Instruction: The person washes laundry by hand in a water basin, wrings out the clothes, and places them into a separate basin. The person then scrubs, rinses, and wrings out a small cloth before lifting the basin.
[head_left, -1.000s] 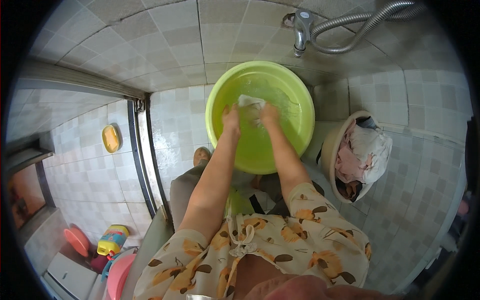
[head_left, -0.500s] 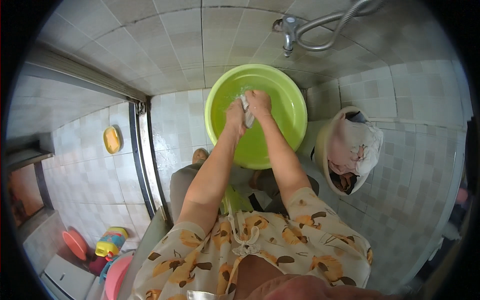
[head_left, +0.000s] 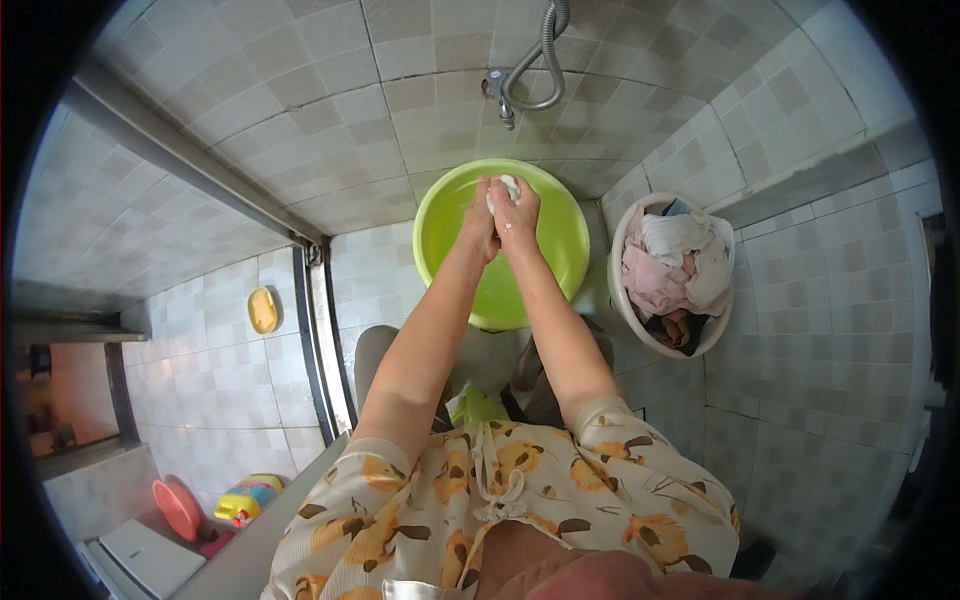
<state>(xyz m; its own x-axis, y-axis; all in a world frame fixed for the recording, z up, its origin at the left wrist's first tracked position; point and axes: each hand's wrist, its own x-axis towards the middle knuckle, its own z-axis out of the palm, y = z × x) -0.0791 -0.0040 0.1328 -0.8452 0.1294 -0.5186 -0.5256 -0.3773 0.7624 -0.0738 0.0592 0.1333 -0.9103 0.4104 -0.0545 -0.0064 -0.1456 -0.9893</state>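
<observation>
A small white cloth is squeezed between my two hands, mostly hidden by them, with only part of it showing at the top. My left hand presses against it from the left. From the other side, my right hand closes round it, with a few white suds on the skin. Both hands are over a bright green plastic basin, toward its far side. The basin stands on the tiled floor in front of my knees and appears to hold water.
A pale laundry basket piled with clothes stands right of the basin. On the wall ahead is a tap with a metal hose. Left, beyond a door track, are a soap dish, a yellow bottle and a red basin.
My hands have come closer together, with the cloth now bunched between them rather than hanging below. The view has shifted, so the tap and basin appear elsewhere in the picture.
</observation>
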